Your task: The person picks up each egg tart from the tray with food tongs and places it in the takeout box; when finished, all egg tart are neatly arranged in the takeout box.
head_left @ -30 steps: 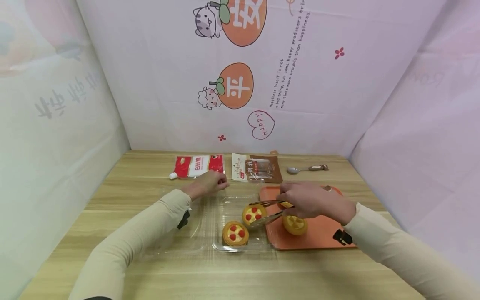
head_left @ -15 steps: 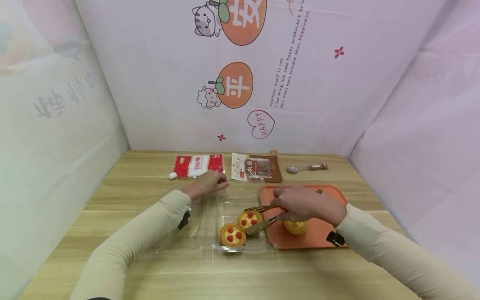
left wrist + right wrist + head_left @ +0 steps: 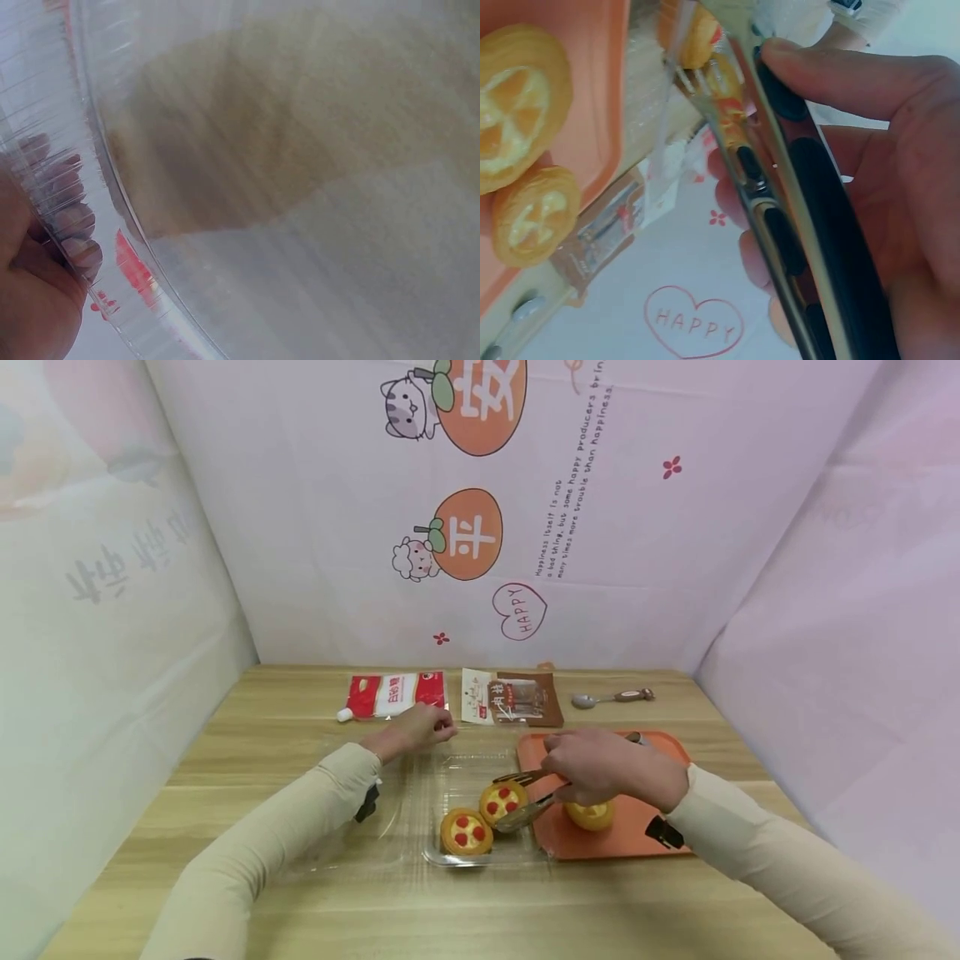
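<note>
My left hand [image 3: 411, 732] pinches the rim of a clear plastic lid [image 3: 161, 289], its fingers showing through the plastic in the left wrist view. The lid stands raised on the left side of a clear plastic container [image 3: 450, 861]. Inside the container lie two tarts with red toppings, a front tart [image 3: 467, 832] and a rear tart [image 3: 501, 802], side by side. My right hand [image 3: 611, 768] grips metal tongs [image 3: 810, 195] with black grip inserts. The tong tips lie on either side of the rear tart; whether they squeeze it I cannot tell.
To the right, an orange tray [image 3: 652, 839] carries two tarts with yellow toppings, a large tart [image 3: 521, 109] and a smaller tart [image 3: 536, 216]. Along the back lie a red-and-white pouch [image 3: 396, 695], a brown packet [image 3: 525, 700] and a spoon [image 3: 611, 697]. Fabric walls surround the table.
My right hand has moved left with the tongs, and the rear tart has shifted slightly left and down against the front one. My left hand stays in place.
</note>
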Action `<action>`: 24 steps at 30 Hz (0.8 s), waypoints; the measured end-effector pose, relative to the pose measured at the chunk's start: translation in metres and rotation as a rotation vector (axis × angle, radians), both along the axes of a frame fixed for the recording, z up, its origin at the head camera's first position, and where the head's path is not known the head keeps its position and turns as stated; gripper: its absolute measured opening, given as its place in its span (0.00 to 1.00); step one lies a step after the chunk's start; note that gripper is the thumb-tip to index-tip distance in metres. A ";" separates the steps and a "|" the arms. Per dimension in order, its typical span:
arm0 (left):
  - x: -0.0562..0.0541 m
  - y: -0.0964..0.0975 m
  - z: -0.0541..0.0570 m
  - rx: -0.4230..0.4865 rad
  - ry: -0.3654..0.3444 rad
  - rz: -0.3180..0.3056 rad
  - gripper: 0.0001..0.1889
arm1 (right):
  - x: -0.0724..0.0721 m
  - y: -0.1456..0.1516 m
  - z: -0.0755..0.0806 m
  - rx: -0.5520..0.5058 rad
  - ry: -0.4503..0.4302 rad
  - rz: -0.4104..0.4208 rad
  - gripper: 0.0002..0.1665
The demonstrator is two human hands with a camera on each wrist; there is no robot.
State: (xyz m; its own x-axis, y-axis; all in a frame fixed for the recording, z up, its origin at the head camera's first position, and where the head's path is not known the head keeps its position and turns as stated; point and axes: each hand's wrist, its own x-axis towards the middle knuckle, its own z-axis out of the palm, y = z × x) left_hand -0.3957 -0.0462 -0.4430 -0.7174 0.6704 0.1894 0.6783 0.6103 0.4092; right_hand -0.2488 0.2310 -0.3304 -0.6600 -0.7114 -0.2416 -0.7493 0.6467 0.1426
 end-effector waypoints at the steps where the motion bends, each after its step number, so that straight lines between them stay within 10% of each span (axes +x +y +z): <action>1: 0.000 0.000 -0.001 0.005 -0.005 0.001 0.07 | 0.001 -0.002 0.001 0.020 0.009 0.001 0.11; 9: 0.001 0.003 -0.004 0.007 -0.003 0.002 0.07 | 0.002 -0.006 0.004 0.091 0.031 -0.026 0.17; 24: 0.003 0.001 -0.001 -0.005 -0.018 0.029 0.07 | 0.006 0.055 0.032 -0.177 0.213 -0.074 0.26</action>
